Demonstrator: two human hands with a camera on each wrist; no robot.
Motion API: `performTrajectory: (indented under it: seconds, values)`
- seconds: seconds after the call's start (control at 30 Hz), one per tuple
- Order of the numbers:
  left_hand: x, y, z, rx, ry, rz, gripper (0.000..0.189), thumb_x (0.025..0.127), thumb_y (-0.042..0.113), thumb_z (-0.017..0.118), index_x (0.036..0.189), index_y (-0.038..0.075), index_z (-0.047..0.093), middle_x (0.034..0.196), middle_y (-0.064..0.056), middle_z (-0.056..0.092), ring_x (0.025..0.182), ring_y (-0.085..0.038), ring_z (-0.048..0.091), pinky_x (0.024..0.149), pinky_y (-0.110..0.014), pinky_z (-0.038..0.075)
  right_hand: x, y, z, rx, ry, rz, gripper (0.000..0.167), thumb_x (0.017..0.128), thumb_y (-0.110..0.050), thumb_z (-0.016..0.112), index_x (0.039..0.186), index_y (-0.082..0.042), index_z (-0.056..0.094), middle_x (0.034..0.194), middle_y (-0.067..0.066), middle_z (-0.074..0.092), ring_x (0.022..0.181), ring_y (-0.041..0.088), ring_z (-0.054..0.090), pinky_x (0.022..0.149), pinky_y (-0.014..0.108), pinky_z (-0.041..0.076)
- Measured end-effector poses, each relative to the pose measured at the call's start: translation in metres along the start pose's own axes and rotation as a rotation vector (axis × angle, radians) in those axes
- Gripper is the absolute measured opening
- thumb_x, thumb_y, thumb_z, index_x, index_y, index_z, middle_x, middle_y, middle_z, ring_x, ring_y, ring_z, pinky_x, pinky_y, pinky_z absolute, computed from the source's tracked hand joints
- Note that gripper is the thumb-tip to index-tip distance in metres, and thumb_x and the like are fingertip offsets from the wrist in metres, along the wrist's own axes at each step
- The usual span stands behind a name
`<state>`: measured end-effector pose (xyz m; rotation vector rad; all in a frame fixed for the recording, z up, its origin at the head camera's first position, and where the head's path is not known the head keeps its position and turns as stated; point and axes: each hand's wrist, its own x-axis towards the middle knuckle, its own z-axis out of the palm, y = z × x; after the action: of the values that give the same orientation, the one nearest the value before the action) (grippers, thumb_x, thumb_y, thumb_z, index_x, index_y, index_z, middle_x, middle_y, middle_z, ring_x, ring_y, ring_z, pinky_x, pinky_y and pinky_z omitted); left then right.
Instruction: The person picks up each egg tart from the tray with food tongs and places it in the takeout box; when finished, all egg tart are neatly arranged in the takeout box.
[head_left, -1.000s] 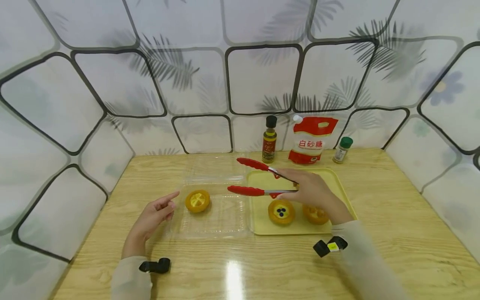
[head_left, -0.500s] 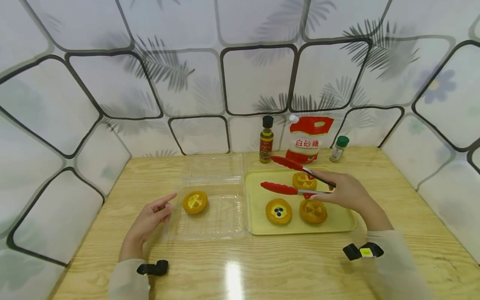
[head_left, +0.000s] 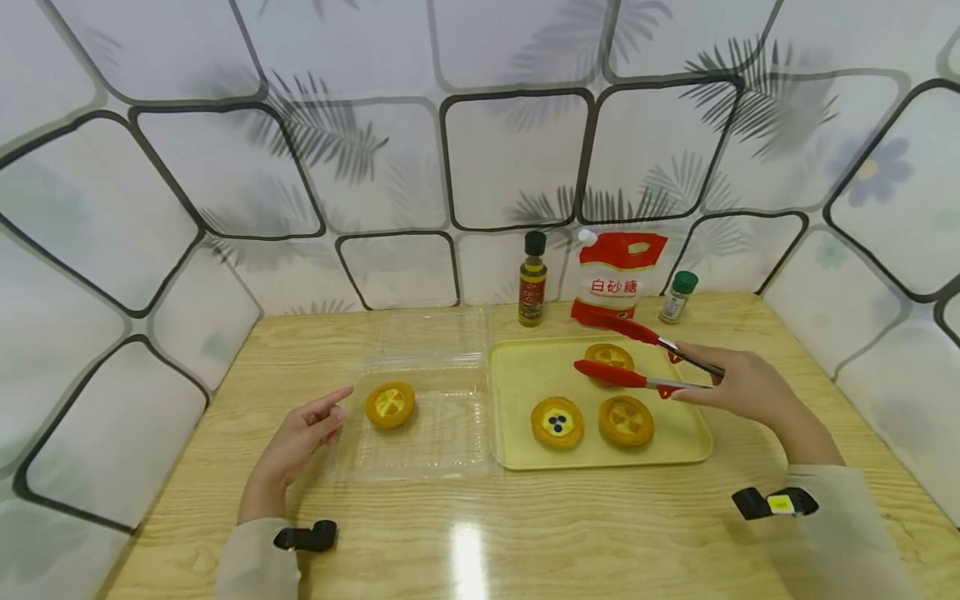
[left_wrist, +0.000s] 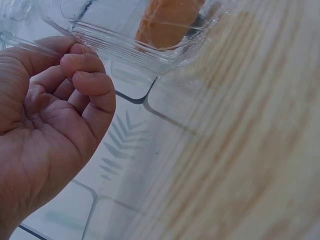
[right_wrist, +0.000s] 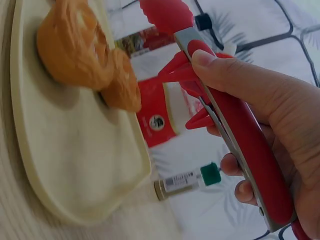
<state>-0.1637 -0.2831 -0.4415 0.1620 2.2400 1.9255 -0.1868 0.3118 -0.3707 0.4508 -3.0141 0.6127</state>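
My right hand grips red-tipped metal tongs above the right part of the yellow tray. The tongs' arms stand apart with nothing between their tips. On the tray lie a tart with dark blueberry-like dots, a tart with a segmented top and a similar one behind, partly covered by the tongs. At the left, a clear plastic container holds one tart. My left hand is at its left edge; in the left wrist view, thumb and fingertips pinch the rim.
Behind the tray stand a dark-capped bottle, a red and white sugar pouch and a small green-capped jar. The container's transparent lid lies folded back towards the patterned wall.
My right hand has moved right with the tongs, away from the container and across the tray, uncovering the tarts there. The left hand has stayed by the container.
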Motion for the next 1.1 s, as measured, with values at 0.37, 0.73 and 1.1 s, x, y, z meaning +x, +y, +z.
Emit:
performTrajectory:
  seconds: [0.37,0.73,1.1]
  values:
    - [-0.001,-0.003,-0.001,-0.007,0.003,0.004,0.053,0.099,0.013,0.051,0.144,-0.006,0.031,0.09,-0.002,0.053,0.065,-0.008,0.045,0.06,-0.022,0.042,0.0,0.03,0.001,-0.032,-0.057,0.017,0.083,0.074,-0.052,0.075,0.139,-0.008,0.049,0.059,-0.004,0.03,0.05,0.012,0.029,0.049,0.028,0.026]
    - [0.001,-0.001,-0.002,-0.018,-0.009,0.009,0.053,0.099,0.014,0.051,0.144,-0.006,0.032,0.091,-0.002,0.054,0.065,-0.008,0.046,0.06,-0.023,0.042,0.006,0.042,0.009,-0.028,-0.092,0.018,0.081,0.076,-0.052,0.074,0.138,-0.007,0.049,0.058,-0.004,0.033,0.047,0.01,0.027,0.048,0.027,0.027]
    - [0.001,-0.002,-0.001,-0.014,-0.004,0.0,0.053,0.098,0.013,0.052,0.144,-0.006,0.032,0.089,0.001,0.053,0.065,-0.008,0.046,0.059,-0.022,0.042,0.009,0.045,0.014,-0.001,-0.132,0.016,0.078,0.076,-0.053,0.073,0.136,-0.008,0.052,0.062,-0.002,0.045,0.049,0.011,0.032,0.049,0.028,0.029]
